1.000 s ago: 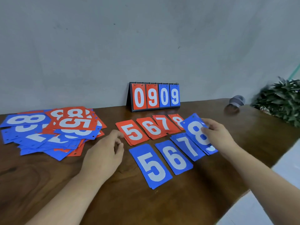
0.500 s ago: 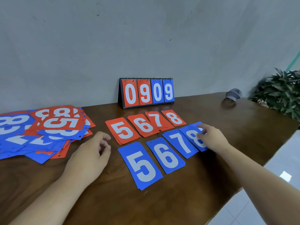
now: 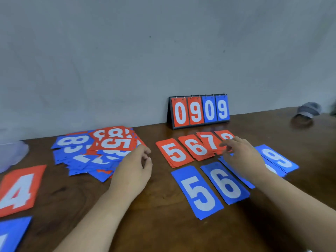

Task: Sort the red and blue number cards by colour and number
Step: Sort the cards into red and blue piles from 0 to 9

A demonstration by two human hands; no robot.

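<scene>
Head camera looks down on a dark wooden counter (image 3: pixel 154 224) set against a grey wall (image 3: pixel 127 60). Left of centre lies a mixed pile (image 3: pixel 87 153) of red and blue number cards, overlapping at all angles, with a red 5 on top. The left hand (image 3: pixel 133 166) sits at the pile's right edge, fingers loosely curled with nothing in them; whether it touches the cards cannot be told. Right of centre run two slanted rows. The farther row holds the red 5 card (image 3: pixel 173 151), red 6 card (image 3: pixel 197 147), red 7 card (image 3: pixel 209 140) and red 8 card (image 3: pixel 225 135), each overlapping the next. The right hand (image 3: pixel 243 153), blurred, reaches over this row with fingers stretched out above the 7 and 8, gripping nothing, and covers most of the 8. The nearer row holds the blue 5 card (image 3: pixel 198 191) and blue 6 card (image 3: pixel 225 182) side by side, then blue cards mostly hidden under the right forearm, and the blue 9 card (image 3: pixel 277 157) at the right end. At the lower left edge of the frame lie a red 4 card (image 3: pixel 20 190) and, below it, a cut-off blue card (image 3: pixel 12 233). A flip scoreboard (image 3: pixel 199 110) reading 0909 stands upright by the wall behind the rows. A grey object (image 3: pixel 309 110) sits at the far right, and translucent plastic (image 3: pixel 12 153) shows at the left edge.
</scene>
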